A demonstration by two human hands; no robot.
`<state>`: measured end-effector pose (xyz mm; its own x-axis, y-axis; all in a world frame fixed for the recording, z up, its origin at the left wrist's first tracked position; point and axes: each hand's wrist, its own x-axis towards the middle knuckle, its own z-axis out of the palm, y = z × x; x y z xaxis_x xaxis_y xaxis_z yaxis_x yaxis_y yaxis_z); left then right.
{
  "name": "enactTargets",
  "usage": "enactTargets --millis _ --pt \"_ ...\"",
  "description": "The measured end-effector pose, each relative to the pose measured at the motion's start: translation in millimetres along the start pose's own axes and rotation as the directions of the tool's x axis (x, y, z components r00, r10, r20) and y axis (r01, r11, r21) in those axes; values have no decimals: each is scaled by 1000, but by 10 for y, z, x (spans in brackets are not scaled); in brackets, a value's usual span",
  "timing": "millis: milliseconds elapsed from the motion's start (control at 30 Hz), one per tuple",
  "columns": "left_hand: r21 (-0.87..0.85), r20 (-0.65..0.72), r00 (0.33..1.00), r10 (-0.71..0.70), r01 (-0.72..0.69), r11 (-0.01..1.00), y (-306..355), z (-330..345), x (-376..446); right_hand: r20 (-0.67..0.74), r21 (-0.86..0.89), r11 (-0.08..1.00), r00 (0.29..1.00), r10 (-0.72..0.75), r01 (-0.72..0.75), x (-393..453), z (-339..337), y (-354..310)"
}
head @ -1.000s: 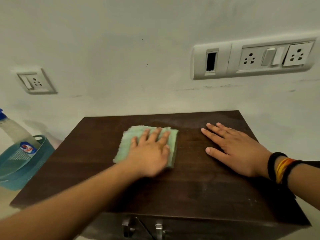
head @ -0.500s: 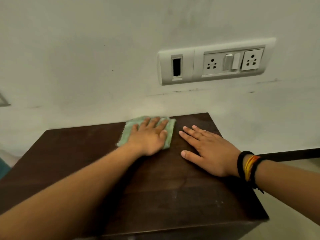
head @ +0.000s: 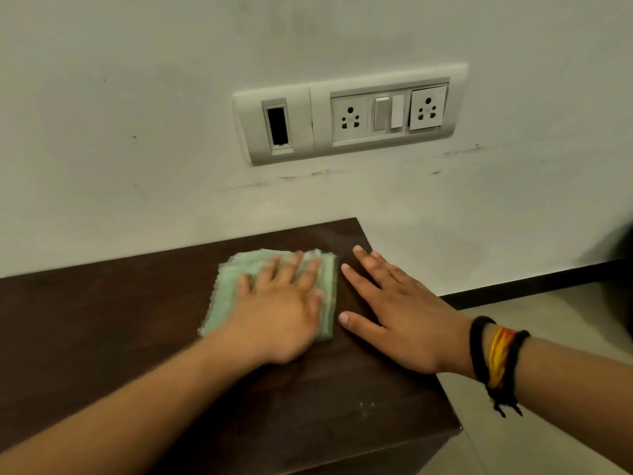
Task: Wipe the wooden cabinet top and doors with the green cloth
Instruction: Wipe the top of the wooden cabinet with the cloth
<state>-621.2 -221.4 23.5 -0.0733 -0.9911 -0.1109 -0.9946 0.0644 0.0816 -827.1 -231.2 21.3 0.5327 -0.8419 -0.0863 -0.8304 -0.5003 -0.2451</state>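
Note:
The dark wooden cabinet top (head: 102,323) fills the lower left of the view. A folded green cloth (head: 227,289) lies flat on it near the back right corner. My left hand (head: 284,310) presses palm-down on the cloth, fingers spread toward the wall. My right hand (head: 400,313) rests flat on the bare wood just right of the cloth, close to the cabinet's right edge, holding nothing. Black and orange threads circle my right wrist. The cabinet doors are out of sight below the frame.
A white wall stands right behind the cabinet, with a socket and switch panel (head: 349,114) above it. To the right the cabinet drops off to a pale floor (head: 534,317) with a dark skirting strip (head: 531,286) along the wall.
My left hand has slid the cloth toward the back right corner, closer to the wall and my right hand. The view swung right, so the bottle and basket left the frame.

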Motion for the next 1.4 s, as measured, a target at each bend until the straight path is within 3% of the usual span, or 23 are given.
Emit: enactTargets --millis 100,200,267,333,433,533,600,700,767,867,933,1000,1067,1200,1300,1400 --pt "-22 -15 987 162 -162 987 210 -41 379 -10 52 999 1000 10 -9 96 -22 71" --pt "-33 8 1000 8 -8 999 -59 -155 734 4 23 999 999 47 -47 73 -43 176" --pt "3 -31 997 -65 65 998 -115 -46 466 -12 64 993 995 101 -100 -10 -3 178" --pt "-6 -31 999 38 -38 999 119 -5 179 -77 138 977 982 174 -162 -65 31 155" --pt "-48 14 975 222 -221 974 394 -54 487 -113 131 975 975 193 -178 -86 28 112" --pt "-45 4 999 51 -51 998 290 -219 856 -86 106 979 979 183 -174 -137 7 104" --pt "-16 -28 999 -16 16 1000 175 -110 561 -75 94 983 983 165 -158 -184 25 104" --pt "22 -62 986 153 -152 988 368 56 -302 -130 141 981 980 152 -134 -169 61 138" --pt "44 -6 960 281 -281 959 534 73 -261 -181 195 975 973 143 -107 -161 56 127" --pt "-1 39 985 167 -167 986 458 -155 213 -245 184 983 968 58 -13 -177 49 121" --pt "14 -5 999 49 -49 999 178 -96 -24 -248 160 987 968 28 12 -166 59 115" --pt "44 -13 998 56 -55 998 167 55 -706 -225 163 987 974 19 18 -149 99 133" --pt "59 11 989 150 -150 987 464 116 -1147 -209 180 983 978 -3 41 -125 98 164" --pt "20 50 968 247 -248 969 747 68 -807 -171 178 984 984 46 -16 -109 105 357" --pt "9 0 989 150 -150 989 296 76 -993 -85 185 981 994 69 -53 -217 140 453" --pt "107 -17 999 32 -29 994 118 132 -1568 -128 200 979 992 -9 35 -254 48 357"
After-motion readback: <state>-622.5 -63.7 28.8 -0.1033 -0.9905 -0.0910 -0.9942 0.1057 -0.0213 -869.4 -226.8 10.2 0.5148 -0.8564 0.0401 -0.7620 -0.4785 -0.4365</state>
